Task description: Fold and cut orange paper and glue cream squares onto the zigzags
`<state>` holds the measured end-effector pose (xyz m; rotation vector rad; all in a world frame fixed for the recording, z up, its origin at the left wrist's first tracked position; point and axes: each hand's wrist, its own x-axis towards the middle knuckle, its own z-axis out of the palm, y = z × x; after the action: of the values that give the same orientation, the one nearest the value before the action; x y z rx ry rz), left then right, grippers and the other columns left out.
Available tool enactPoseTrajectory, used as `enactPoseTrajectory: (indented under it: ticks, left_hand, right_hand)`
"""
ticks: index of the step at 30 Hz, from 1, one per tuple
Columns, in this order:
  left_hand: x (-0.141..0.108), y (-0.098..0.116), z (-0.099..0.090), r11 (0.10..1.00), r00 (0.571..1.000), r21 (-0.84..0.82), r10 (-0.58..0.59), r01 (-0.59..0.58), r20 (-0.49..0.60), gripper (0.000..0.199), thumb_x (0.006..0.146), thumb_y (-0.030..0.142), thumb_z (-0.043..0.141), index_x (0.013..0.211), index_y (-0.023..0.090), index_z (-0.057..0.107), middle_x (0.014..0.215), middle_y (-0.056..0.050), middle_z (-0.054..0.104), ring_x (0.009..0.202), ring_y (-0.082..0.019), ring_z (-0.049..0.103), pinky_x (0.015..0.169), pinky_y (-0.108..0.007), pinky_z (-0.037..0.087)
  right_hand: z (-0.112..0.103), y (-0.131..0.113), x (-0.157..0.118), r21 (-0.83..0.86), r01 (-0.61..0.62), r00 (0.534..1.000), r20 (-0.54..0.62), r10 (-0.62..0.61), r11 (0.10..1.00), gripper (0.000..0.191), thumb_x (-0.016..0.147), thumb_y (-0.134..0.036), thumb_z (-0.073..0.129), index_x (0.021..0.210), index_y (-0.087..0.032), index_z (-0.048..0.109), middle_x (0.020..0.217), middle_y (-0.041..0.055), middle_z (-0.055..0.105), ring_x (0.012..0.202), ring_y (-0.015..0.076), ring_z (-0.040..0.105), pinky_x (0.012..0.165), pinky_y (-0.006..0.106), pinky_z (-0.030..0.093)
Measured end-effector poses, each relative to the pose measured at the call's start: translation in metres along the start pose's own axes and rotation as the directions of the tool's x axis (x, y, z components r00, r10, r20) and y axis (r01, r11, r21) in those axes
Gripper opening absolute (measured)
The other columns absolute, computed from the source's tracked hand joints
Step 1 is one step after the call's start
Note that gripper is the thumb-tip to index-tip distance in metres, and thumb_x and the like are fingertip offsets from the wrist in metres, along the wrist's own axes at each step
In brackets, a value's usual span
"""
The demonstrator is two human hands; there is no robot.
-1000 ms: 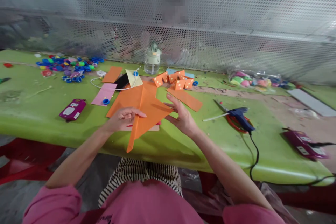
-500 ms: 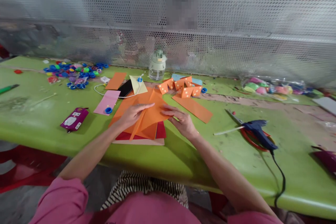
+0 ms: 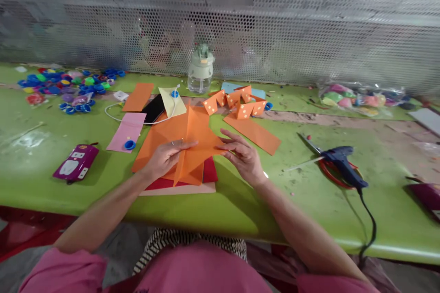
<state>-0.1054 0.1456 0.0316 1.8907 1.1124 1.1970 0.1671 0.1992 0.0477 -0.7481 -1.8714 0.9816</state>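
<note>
Thumb + fingertips of your R hand (image 3: 244, 158) pinch the folded orange sheet (image 3: 208, 139), R corner; your L hand (image 3: 163, 159) meets its raised centre fold, fingers clamped or not: can't tell. Sheet over red paper (image 3: 209, 173), nr front of table (image 3: 240, 219). Outward: glue gun (image 3: 343, 165), R; purple box (image 3: 76, 163), L, markings too small to read.

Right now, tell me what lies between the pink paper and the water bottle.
In the head view: a flat black thing, then yellow paper with a blue cap on it; a white cable runs across there too.
</note>
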Motion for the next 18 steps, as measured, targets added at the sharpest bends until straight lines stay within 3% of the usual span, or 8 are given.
enactPoseTrajectory:
  ticks: [4,7,11,14,16,18]
  left_hand:
    - [-0.004,-0.002,0.002,0.998,0.998,0.050,0.025,-0.022,-0.062,0.043,0.098,0.052,0.053,0.122,0.024,0.075,0.086,-0.006,0.076,0.079,-0.020,0.070,0.072,-0.032,0.055]
    - [-0.005,0.000,0.004,0.997,0.996,0.067,0.041,-0.035,-0.081,0.040,0.097,0.052,0.055,0.119,0.024,0.076,0.082,-0.005,0.074,0.069,-0.017,0.065,0.066,-0.029,0.052]
    - [-0.002,0.010,0.006,0.997,0.995,0.076,-0.007,0.014,-0.101,0.039,0.099,0.050,0.053,0.113,0.023,0.078,0.092,-0.007,0.075,0.079,-0.018,0.067,0.071,-0.030,0.055]
    - [0.002,0.016,0.005,0.994,0.992,0.083,-0.061,0.070,-0.106,0.042,0.099,0.051,0.051,0.093,0.022,0.081,0.090,-0.006,0.074,0.081,-0.018,0.067,0.071,-0.028,0.056]
    - [0.003,0.017,0.006,0.989,0.990,0.132,-0.048,0.065,-0.133,0.045,0.099,0.052,0.052,0.081,0.020,0.079,0.079,-0.004,0.072,0.071,-0.015,0.065,0.064,-0.025,0.054]
    - [0.003,0.015,0.008,0.976,0.987,0.217,0.013,0.022,-0.160,0.043,0.099,0.050,0.054,0.079,0.019,0.076,0.073,-0.003,0.070,0.064,-0.014,0.064,0.060,-0.024,0.052]
  right_hand:
    - [0.005,0.002,0.001,0.174,-0.219,0.976,0.026,0.218,0.960,0.026,0.082,-0.052,0.077,0.092,-0.028,0.080,0.120,0.0076,0.074,0.121,0.0252,0.067,0.103,0.042,0.055]
    - [0.007,0.003,0.001,0.218,-0.277,0.960,0.034,0.276,0.936,0.032,0.078,-0.056,0.079,0.088,-0.025,0.077,0.107,0.0062,0.076,0.106,0.0224,0.070,0.094,0.039,0.057]
    - [0.008,0.002,-0.002,0.106,-0.222,0.975,0.007,0.222,0.969,0.033,0.084,-0.056,0.073,0.085,-0.023,0.071,0.101,0.0054,0.072,0.091,0.0181,0.067,0.083,0.034,0.054]
    - [0.007,0.000,-0.003,0.031,-0.179,0.983,0.035,0.178,0.983,0.034,0.090,-0.056,0.066,0.084,-0.023,0.066,0.096,0.0044,0.069,0.085,0.0172,0.065,0.080,0.033,0.052]
    - [0.005,-0.003,-0.003,-0.022,-0.140,0.986,0.090,0.141,0.990,0.032,0.093,-0.055,0.062,0.090,-0.023,0.066,0.099,0.0054,0.069,0.089,0.0189,0.066,0.084,0.036,0.053]
    - [0.003,-0.008,-0.002,-0.113,-0.065,0.991,0.113,0.078,0.991,0.034,0.092,-0.055,0.065,0.106,-0.024,0.067,0.115,0.0093,0.068,0.107,0.0240,0.066,0.095,0.043,0.052]
